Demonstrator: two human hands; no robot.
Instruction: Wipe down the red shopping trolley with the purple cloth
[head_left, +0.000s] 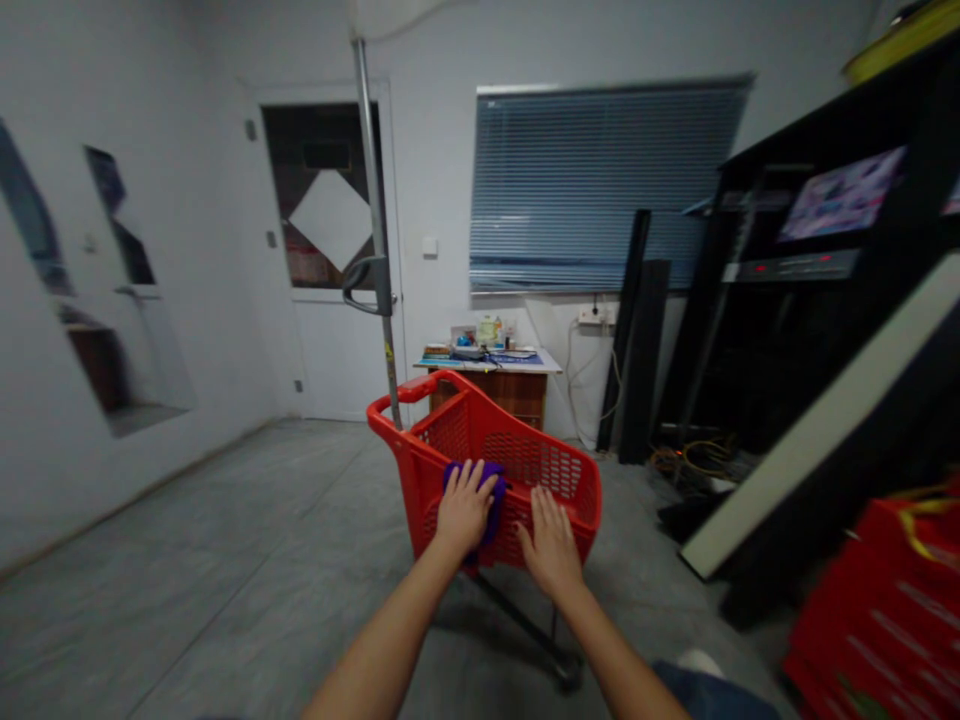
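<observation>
A red plastic shopping cart (570,475) with perforated walls stands on the grey floor in front of me, its handle at the far left end. My left hand (465,507) lies flat, fingers spread, on a purple cloth (496,473) pressed against the cart's near wall. Just to its right, my right hand (551,540) rests flat on the same wall with the fingers stretched out and nothing in it.
A metal pole with a grey handle (375,270) rises behind the cart. A wooden desk (517,385) with clutter stands under the window blinds (600,180). Black shelving (825,300) and a leaning board (817,420) fill the right side, with red crates (885,600) low right.
</observation>
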